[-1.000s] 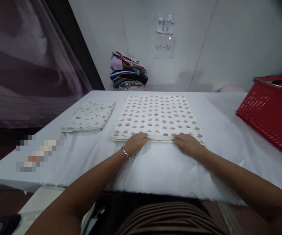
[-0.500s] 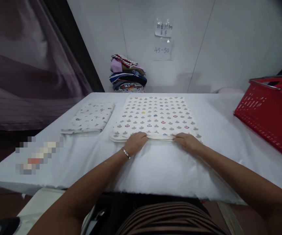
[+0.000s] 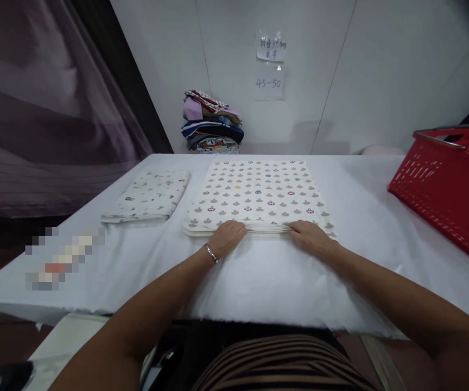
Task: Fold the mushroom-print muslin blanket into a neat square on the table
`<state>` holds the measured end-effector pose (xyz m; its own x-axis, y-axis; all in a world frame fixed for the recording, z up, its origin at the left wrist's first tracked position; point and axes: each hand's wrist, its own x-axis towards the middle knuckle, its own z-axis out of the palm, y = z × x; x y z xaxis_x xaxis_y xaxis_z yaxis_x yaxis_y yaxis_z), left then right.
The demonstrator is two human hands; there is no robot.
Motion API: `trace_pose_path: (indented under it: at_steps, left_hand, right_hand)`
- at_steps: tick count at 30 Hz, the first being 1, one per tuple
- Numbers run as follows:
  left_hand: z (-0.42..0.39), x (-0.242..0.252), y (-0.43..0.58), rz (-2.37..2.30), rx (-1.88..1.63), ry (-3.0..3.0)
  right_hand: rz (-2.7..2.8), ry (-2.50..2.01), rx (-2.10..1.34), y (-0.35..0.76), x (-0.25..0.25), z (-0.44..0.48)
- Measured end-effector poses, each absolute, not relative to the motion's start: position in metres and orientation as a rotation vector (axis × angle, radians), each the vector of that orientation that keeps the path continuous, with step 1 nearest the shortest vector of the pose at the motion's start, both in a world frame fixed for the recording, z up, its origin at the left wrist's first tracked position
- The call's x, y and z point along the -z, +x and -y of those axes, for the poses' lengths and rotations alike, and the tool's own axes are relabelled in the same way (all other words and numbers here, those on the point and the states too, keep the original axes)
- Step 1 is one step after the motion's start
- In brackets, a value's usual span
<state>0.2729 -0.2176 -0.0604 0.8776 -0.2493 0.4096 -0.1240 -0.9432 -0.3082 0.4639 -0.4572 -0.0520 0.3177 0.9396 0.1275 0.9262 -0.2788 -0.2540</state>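
A white cloth with small grey, red and blue figures (image 3: 257, 190) lies flat in the middle of the white table (image 3: 259, 271), folded in several layers. My left hand (image 3: 227, 238), with a bracelet on its wrist, curls its fingers over the cloth's near edge. My right hand (image 3: 310, 237) grips the same near edge a little to the right. Both hands rest on the table, knuckles up, their fingertips tucked at the layered hem.
A smaller folded printed cloth (image 3: 149, 195) lies to the left. A pile of folded colourful textiles (image 3: 212, 124) stands at the back by the wall. A red plastic basket (image 3: 450, 184) sits at the right edge. A dark curtain hangs left.
Both hands have stayed at the cloth's near edge. The right hand's fingers have drawn in slightly; the view has shifted a little.
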Motion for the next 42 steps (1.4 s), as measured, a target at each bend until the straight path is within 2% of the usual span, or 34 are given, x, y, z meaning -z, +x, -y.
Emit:
trace_pose_path:
  at_steps: [6, 11, 19, 34, 42]
  left_hand:
    - [0.218, 0.059, 0.271, -0.297, 0.550, -2.782]
    - [0.222, 0.054, 0.269, -0.235, 0.460, -2.816]
    - [0.225, 0.048, 0.275, -0.265, 0.364, -2.859]
    - [0.223, 0.052, 0.275, -0.205, 0.338, -2.871]
    - [0.229, 0.042, 0.276, -0.212, 0.377, -2.829]
  right_hand:
    - [1.728, -2.294, -0.023, 0.462, 0.050, 0.460]
    - [2.073, -2.138, 0.142, 0.462, 0.048, 0.466]
    - [1.718, -2.256, -0.155, 0.456, 0.030, 0.460]
    - [1.811, -2.214, -0.113, 0.463, 0.033, 0.462]
    - [1.883, -2.234, 0.075, 0.467, 0.034, 0.458]
